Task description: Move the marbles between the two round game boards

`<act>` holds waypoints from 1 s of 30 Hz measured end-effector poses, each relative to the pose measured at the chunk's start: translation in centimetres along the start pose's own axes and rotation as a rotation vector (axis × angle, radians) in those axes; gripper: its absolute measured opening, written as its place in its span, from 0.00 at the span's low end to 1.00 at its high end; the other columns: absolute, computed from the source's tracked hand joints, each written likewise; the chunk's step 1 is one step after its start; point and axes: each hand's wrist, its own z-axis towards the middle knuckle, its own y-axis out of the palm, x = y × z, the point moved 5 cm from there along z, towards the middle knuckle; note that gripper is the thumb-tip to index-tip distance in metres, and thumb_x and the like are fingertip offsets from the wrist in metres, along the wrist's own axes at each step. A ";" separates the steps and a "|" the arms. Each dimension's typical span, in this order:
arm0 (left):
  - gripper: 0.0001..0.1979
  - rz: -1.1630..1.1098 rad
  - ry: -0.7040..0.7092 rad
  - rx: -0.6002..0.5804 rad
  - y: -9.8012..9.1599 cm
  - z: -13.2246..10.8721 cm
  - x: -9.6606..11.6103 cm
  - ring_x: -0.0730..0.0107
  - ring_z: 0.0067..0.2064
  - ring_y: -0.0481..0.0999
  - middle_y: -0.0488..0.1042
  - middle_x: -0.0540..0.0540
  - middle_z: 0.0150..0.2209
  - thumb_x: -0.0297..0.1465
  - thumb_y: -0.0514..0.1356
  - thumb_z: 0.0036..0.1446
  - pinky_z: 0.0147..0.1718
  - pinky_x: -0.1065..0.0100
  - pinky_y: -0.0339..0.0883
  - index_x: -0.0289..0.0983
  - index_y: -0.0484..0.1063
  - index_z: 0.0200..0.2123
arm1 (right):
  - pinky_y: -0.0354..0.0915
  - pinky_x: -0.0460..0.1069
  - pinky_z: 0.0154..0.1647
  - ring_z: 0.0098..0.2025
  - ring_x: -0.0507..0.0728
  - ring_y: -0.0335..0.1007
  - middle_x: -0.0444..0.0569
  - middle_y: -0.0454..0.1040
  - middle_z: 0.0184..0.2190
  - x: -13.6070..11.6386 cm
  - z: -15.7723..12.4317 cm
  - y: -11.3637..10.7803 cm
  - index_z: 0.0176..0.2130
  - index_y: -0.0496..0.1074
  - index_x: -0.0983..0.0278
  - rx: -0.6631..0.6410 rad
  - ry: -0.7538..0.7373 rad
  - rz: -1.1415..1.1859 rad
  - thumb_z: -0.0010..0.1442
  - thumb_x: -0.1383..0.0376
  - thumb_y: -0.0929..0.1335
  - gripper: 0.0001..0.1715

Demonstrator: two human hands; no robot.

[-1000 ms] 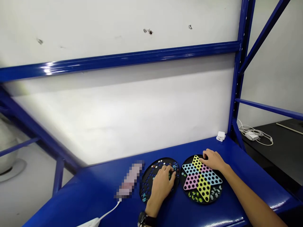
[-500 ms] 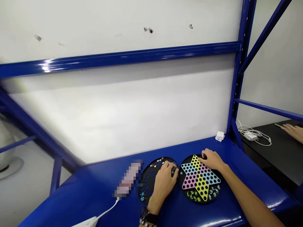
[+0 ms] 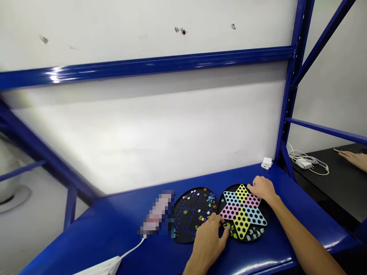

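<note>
Black round tray (image 3: 263, 209) beneath multicoloured star (image 3: 241, 206)

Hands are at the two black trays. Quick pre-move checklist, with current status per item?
1. Star board lying over the right tray: ok.
2. Right hand at the board's far side: ok, though a firm grip cannot be told.
3. Left hand holding a marble: cannot tell; the fingers are over the near edges where the trays meet.
4. Left tray pieces grouped by colour: not ok, mixed colours are scattered.
5. White cable clear of both trays: ok, it lies to their left.
6. Other person's hand clear of the trays: ok, at the dark table.
</note>
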 end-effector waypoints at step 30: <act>0.19 0.422 0.122 -0.037 1.3 6.2 2.4 0.54 0.43 0.73 0.72 0.35 0.42 0.25 0.44 0.65 0.31 0.64 0.66 0.34 0.76 0.40 | 0.51 0.46 0.30 0.26 0.52 0.65 0.44 0.72 0.22 -2.9 -0.9 0.8 0.21 0.65 0.63 -0.087 -0.246 0.232 0.61 0.56 0.66 0.21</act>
